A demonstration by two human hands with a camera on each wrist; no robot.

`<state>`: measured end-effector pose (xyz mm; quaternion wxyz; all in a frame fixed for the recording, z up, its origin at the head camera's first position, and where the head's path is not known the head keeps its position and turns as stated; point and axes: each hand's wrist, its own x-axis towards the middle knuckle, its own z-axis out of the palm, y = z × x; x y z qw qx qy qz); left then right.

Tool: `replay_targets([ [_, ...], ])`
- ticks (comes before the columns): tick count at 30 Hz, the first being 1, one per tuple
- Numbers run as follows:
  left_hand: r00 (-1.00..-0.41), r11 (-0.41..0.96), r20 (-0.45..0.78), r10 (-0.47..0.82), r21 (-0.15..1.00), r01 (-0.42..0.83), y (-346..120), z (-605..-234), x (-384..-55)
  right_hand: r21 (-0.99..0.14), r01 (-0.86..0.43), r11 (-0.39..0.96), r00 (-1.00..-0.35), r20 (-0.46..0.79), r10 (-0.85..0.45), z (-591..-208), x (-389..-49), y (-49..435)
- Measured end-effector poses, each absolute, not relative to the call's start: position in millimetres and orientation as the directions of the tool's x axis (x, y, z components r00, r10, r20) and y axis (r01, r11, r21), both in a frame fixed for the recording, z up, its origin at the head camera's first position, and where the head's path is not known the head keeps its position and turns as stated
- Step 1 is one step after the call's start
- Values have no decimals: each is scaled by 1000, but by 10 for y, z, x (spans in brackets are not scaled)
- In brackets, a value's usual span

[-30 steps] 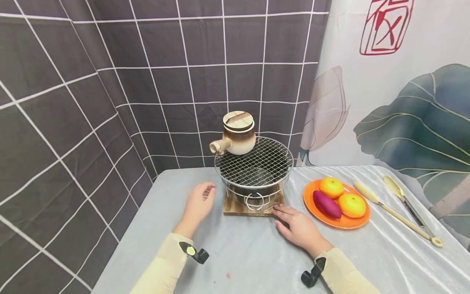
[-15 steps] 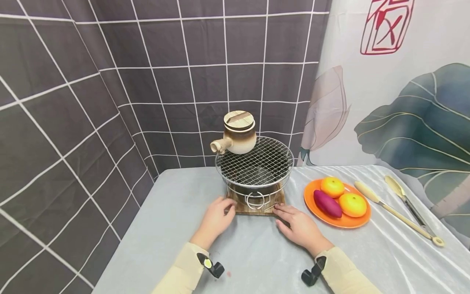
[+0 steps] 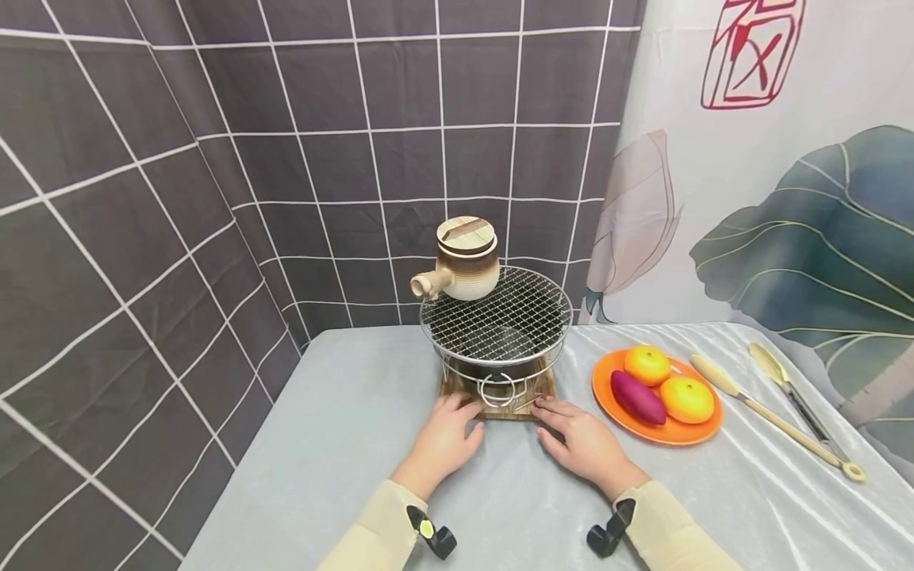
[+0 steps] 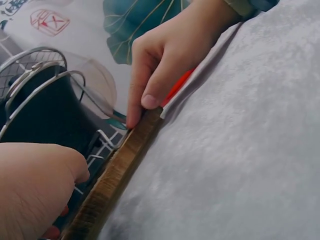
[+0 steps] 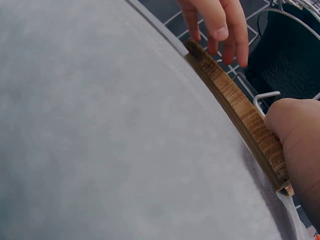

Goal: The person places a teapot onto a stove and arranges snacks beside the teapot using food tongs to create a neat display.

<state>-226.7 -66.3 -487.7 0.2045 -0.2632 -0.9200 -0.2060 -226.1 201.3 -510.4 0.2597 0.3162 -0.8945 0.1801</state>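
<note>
Now, at lower centre, the left hand (image 3: 444, 441) has shifted rightward to the front-left of the wooden board (image 3: 501, 413), fingers loose, contact unclear; the board sits below mid-frame under the round grill (image 3: 520, 317). Rightward, the right hand (image 3: 585, 446) rests extended fingers on the front-right corner: both hands, apart, flank it.
</note>
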Motion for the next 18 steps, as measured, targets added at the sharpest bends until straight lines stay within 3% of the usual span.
replay_targets([
  [18,-791,858,484,374,143,493,-487,-5002,-2200,-159,-674,721,-649,593,-477,-5118,-2269,2025],
])
